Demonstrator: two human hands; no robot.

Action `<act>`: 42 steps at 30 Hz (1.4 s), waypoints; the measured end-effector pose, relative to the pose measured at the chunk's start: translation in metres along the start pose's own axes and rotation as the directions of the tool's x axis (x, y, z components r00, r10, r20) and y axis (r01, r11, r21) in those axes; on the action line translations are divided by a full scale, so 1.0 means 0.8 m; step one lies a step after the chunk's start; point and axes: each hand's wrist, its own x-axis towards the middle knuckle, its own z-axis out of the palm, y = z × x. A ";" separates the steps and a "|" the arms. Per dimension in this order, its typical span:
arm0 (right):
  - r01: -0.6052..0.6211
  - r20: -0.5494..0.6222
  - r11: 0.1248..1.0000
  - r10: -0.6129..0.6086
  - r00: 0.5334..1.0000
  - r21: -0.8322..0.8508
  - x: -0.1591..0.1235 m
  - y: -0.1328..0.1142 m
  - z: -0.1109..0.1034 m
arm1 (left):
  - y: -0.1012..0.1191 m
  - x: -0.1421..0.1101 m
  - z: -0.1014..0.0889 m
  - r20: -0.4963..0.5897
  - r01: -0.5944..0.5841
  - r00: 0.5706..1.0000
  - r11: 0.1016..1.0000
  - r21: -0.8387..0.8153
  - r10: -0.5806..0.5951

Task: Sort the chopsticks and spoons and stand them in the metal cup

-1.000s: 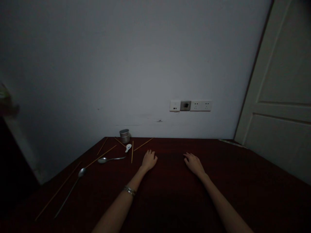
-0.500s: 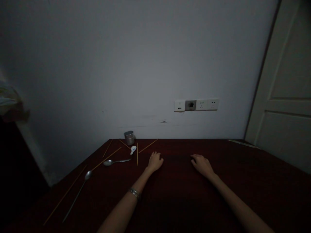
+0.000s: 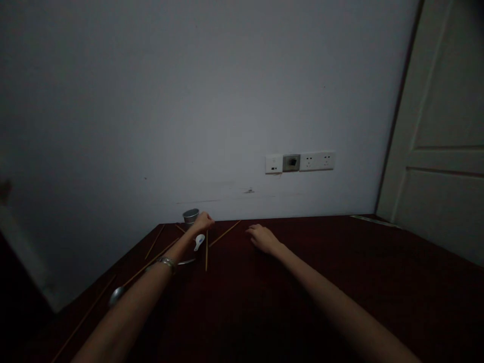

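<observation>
My left hand (image 3: 203,222) reaches over the left side of the table, a bracelet on its wrist. It is just right of the metal cup (image 3: 191,216) and above the far end of an upright-looking wooden chopstick (image 3: 206,252). Its fingers bend down and away, mostly hidden, so I cannot tell whether they grip anything. Below it lies a white spoon (image 3: 199,242) with a blue mark. My right hand (image 3: 261,238) rests on the dark red table (image 3: 242,302) near the middle, fingers loosely stretched out and nothing in them. Another chopstick (image 3: 226,233) lies slanted between both hands.
More thin sticks (image 3: 155,242) lie at the left. A metal spoon (image 3: 116,295) is partly covered by my left forearm, which also hides most of a second one (image 3: 186,262). Wall sockets (image 3: 300,162) are behind the table; a door (image 3: 438,126) stands at the right.
My left hand has moved left and away from me, to beside the cup. My right hand has slid left toward the middle. The view has shifted slightly.
</observation>
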 end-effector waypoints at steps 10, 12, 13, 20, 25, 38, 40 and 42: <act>0.180 0.048 0.974 -0.175 0.983 -0.138 0.100 -0.061 0.049 | -0.056 0.041 0.026 0.032 0.091 0.994 0.970 0.227 -0.101; 0.165 0.045 0.976 -0.160 0.986 -0.145 0.108 -0.065 0.060 | -0.059 0.045 0.031 0.025 0.097 0.994 0.961 0.259 -0.107; 0.163 0.045 0.975 -0.158 0.986 -0.149 0.112 -0.067 0.065 | -0.060 0.047 0.033 0.020 0.099 0.994 0.957 0.273 -0.109; 0.229 0.083 0.959 -0.218 0.972 -0.165 0.129 -0.074 0.080 | -0.072 0.061 0.048 -0.021 0.104 0.994 0.934 0.342 -0.104; 0.276 0.110 0.946 -0.260 0.959 -0.172 0.130 -0.076 0.088 | -0.073 0.067 0.058 -0.003 0.109 0.993 0.929 0.353 -0.115; 0.405 0.057 0.868 -0.406 0.912 -0.287 0.122 -0.072 0.078 | -0.057 0.065 0.064 -0.028 0.175 0.985 0.960 0.217 -0.173; 0.429 0.034 0.850 -0.441 0.897 -0.307 0.118 -0.065 0.068 | -0.052 0.062 0.058 -0.038 0.184 0.983 0.967 0.173 -0.180; 0.447 -0.008 0.832 -0.476 0.879 -0.330 0.112 -0.056 0.050 | -0.045 0.059 0.048 -0.052 0.183 0.983 0.976 0.120 -0.178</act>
